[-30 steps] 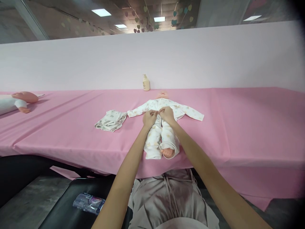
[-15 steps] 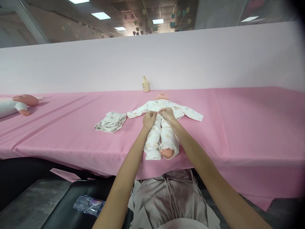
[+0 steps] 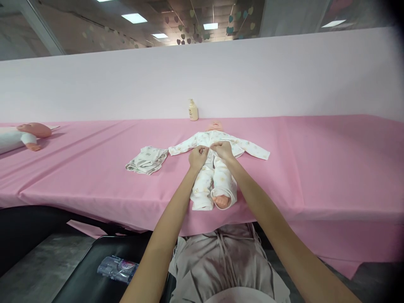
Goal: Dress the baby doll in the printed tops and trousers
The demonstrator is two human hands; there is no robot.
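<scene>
A baby doll [image 3: 216, 126] lies on its back on the pink-covered table, head away from me. It wears a white patterned baby top [image 3: 202, 137] with sleeves spread wide and matching baby pants [image 3: 202, 189]. One bare foot [image 3: 221, 201] shows at the right leg opening; the left opening lies flat. My left hand [image 3: 198, 157] is closed in a pinch at the lower front of the top. Close beside it, my right hand [image 3: 222, 150] pinches the same front area. Whatever small fastening may be between the fingertips is too small to make out.
Folded patterned baby clothes [image 3: 147, 160] lie left of the doll. A pump bottle [image 3: 193, 110] stands by the white wall. Another doll [image 3: 31, 134] lies at the far left of the pink tablecloth [image 3: 331, 168]. A clear plastic bottle [image 3: 117, 268] rests on a black chair [image 3: 85, 263].
The view has shifted very slightly. Both hands stay at the front of the top, and nothing else has visibly moved.
</scene>
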